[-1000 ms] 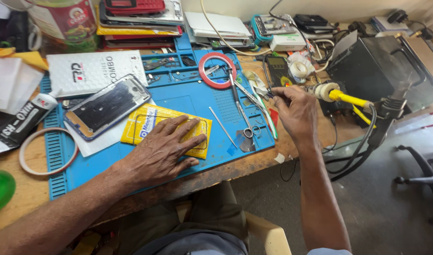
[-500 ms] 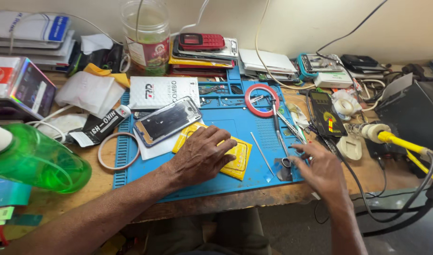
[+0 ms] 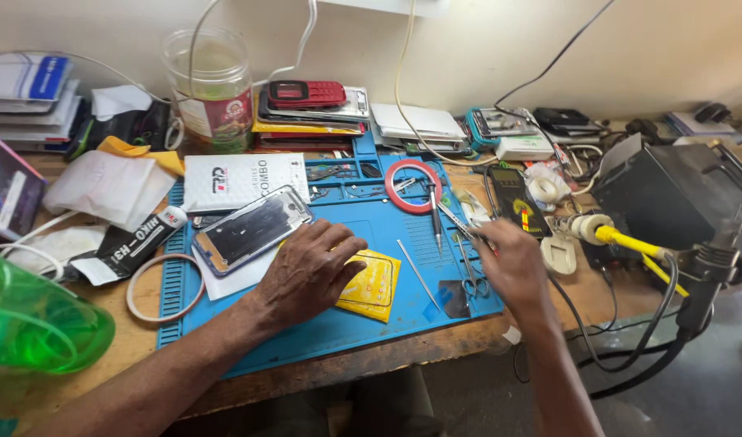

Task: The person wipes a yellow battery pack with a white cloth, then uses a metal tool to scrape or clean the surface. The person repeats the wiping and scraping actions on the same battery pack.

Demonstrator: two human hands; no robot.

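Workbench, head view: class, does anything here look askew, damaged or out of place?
The green bottle lies tipped on its side at the bench's left edge. The phone frame sits askew, half on white paper. Nothing looks spilled. The left hand presses on a yellow packet.

wooden bench (image 3: 387, 366) | blue work mat (image 3: 371, 328) | green bottle (image 3: 31, 324) | white ring (image 3: 162, 287) | black box (image 3: 670, 202)

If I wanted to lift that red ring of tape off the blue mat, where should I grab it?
Pinch the red tape ring across its near rim from above. It lies flat on the blue mat with an open centre, so one finger could drop inside.
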